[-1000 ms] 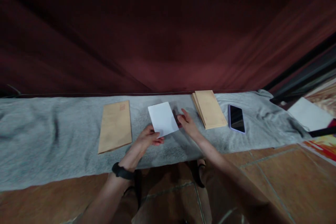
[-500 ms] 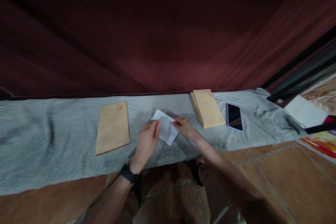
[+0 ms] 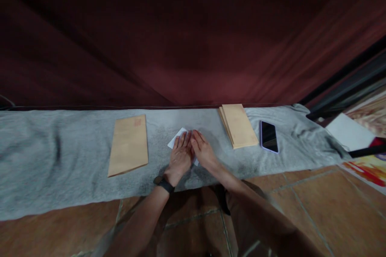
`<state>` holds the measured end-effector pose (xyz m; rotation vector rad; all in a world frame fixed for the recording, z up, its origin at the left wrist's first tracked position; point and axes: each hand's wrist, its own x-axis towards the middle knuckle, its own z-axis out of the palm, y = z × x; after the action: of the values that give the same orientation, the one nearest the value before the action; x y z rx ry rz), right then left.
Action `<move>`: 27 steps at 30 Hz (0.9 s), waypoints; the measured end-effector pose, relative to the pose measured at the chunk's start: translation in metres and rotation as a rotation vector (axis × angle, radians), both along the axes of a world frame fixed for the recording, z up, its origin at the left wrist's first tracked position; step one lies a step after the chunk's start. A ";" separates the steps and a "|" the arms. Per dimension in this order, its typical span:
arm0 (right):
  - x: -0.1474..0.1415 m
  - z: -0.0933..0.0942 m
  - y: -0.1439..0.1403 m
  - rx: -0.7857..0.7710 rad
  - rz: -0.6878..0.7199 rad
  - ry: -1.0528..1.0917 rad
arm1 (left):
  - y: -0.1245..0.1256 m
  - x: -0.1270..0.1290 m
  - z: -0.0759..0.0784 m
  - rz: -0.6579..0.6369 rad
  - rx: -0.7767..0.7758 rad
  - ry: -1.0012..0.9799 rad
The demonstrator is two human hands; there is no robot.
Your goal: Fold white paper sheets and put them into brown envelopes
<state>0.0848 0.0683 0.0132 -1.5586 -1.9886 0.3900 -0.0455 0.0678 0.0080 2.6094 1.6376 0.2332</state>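
Note:
A small sheet of white paper [image 3: 175, 138] lies on the grey cloth, mostly covered by my hands; one corner shows at its upper left and a sliver below. My left hand [image 3: 180, 156] is laid flat on the paper, fingers stretched forward, a dark watch on the wrist. Beside it, my right hand [image 3: 204, 152] rests on the paper's right part, fingers extended and close together. The fingertips of both hands meet or nearly meet.
A brown envelope [image 3: 128, 144] lies to the left. On the right are several stacked brown envelopes [image 3: 240, 125] and a phone [image 3: 269, 136] in a lilac case. The grey cloth [image 3: 75, 152] covers a narrow surface before a dark red curtain [image 3: 193, 48]. Tiled floor [image 3: 310, 200] lies below.
My hands have come together over the paper and now press flat on it, where before each held an edge. Less of the paper shows, and it appears folded smaller.

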 end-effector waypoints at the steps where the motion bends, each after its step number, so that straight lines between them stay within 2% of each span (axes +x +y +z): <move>1: -0.006 -0.002 -0.004 -0.010 0.033 0.010 | 0.002 -0.002 -0.001 -0.002 -0.009 0.014; 5: -0.018 -0.004 -0.018 -0.049 0.070 -0.083 | 0.008 -0.008 -0.003 0.026 -0.007 0.017; 10: -0.013 -0.006 -0.025 -0.102 0.051 -0.234 | 0.014 -0.013 0.000 0.093 -0.028 0.014; 16: -0.006 -0.017 -0.031 -0.027 0.016 -0.336 | 0.018 -0.018 0.003 0.189 -0.023 0.000; 27: 0.010 -0.022 -0.046 0.085 -0.067 -0.355 | 0.021 -0.029 -0.006 0.270 0.060 -0.044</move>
<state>0.0948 0.0226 -0.0088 -1.7278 -2.1730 -0.0015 -0.0742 0.0885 0.0022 2.3971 1.9935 0.3524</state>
